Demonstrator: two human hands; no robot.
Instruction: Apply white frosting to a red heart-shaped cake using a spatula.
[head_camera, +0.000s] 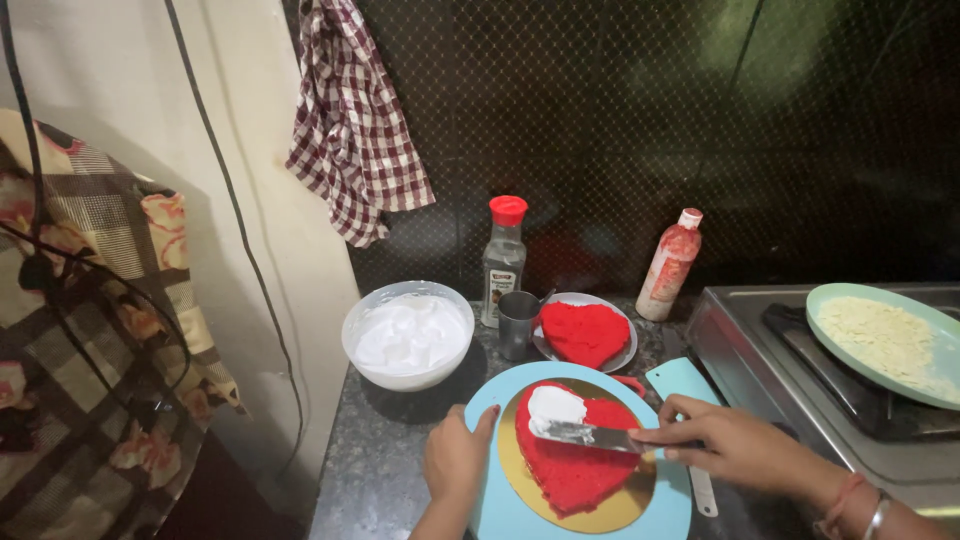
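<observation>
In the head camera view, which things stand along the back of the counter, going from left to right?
White bowl of cream → clear bottle with red cap → small metal cup → plate with a red heart cake → white squeeze bottle → green plate on the stove.

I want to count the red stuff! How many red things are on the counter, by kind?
Red heart-shaped cake layers: 2
Red bottle caps: 1
Red-smeared squeeze bottles: 1
Total: 4
</observation>
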